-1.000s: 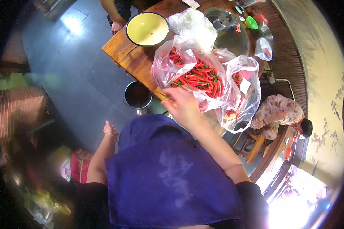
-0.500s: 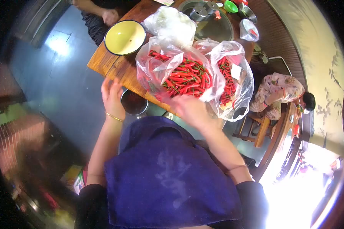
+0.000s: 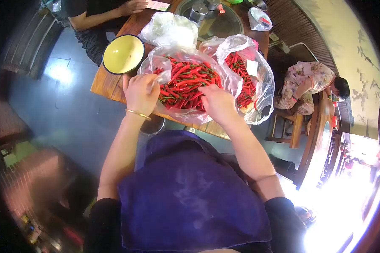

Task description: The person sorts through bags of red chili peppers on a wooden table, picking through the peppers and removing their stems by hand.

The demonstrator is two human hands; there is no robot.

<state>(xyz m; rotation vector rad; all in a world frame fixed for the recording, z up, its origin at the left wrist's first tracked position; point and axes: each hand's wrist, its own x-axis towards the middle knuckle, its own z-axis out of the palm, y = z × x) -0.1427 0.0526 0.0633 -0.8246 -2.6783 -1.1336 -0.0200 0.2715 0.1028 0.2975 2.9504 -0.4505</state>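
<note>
A clear plastic bag of red chillies (image 3: 183,82) lies open on the wooden table (image 3: 101,84). My left hand (image 3: 141,95), with a gold bangle at the wrist, has its fingers closed on the bag's left edge. My right hand (image 3: 218,103) reaches over the bag's right side, fingers bent down at the chillies; its fingertips are partly hidden, and what they hold cannot be made out. A second clear bag (image 3: 266,84) with red chillies and a white label stands to the right.
A yellow bowl (image 3: 123,55) and a white plastic bag (image 3: 171,30) lie behind. Metal canisters (image 3: 198,12) stand on a round glass tray (image 3: 228,27). One person holds a phone (image 3: 158,5) at the back left; another person (image 3: 310,86) sits at the right.
My left hand has come up from beside the table to the bag's left edge. My right hand has moved from the bag's front edge onto the chillies. The bag's mouth is wider open.
</note>
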